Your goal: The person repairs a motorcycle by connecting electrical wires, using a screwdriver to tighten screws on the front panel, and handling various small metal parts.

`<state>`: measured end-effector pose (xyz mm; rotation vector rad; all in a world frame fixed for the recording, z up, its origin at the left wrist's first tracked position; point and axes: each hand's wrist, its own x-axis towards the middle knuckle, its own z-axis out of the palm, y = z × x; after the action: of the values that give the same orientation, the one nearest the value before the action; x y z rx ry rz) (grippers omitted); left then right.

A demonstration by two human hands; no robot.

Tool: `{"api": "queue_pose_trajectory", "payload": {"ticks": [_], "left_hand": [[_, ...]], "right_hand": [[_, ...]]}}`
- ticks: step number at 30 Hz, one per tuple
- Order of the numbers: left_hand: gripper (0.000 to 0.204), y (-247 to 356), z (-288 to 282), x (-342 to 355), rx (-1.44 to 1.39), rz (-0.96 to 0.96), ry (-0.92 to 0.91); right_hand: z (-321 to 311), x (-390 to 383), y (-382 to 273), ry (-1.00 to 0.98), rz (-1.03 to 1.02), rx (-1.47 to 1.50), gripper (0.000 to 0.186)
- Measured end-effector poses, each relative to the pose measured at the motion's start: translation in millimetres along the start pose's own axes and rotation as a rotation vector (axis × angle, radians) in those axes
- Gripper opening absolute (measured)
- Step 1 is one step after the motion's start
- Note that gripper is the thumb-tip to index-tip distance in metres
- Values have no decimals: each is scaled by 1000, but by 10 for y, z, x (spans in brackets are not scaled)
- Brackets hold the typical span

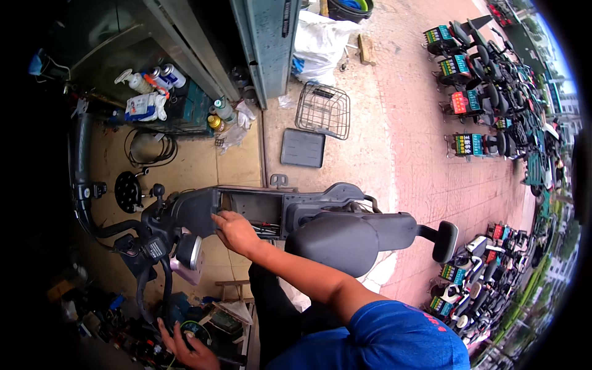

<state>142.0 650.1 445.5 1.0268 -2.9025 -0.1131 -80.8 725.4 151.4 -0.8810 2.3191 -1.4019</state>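
Note:
A dark scooter lies across my view, with a black handlebar, a front panel, an uncovered compartment holding tools, and a padded seat. My right hand, on the arm in a blue sleeve, has its fingers curled on the compartment's front edge. My left hand is at the lower handlebar end at the bottom of the view, its fingers extended and apart against it. A small mirror-like part hangs beside the handlebar stem.
Bottles and cans stand on a teal cabinet. Past the scooter lie a wire basket, a grey tray and a white sack. Rows of parked scooters line the right. Clutter fills the lower left.

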Motion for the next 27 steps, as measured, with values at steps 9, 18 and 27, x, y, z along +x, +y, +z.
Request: {"api": "queue_pose_trajectory", "payload": {"ticks": [9,18,27], "left_hand": [[35,-209,-25,-317,-66,16,96],[31,-273,49,-321,-242,60,221],[35,-313,-231,-675,-112,59,264]], "right_hand": [[-2195,-2030,-337,244,88,-165,32],[-3094,-4316,688,1037,965,-38,36],[-2853,-6684,365,704,1459,-227,48]]}}
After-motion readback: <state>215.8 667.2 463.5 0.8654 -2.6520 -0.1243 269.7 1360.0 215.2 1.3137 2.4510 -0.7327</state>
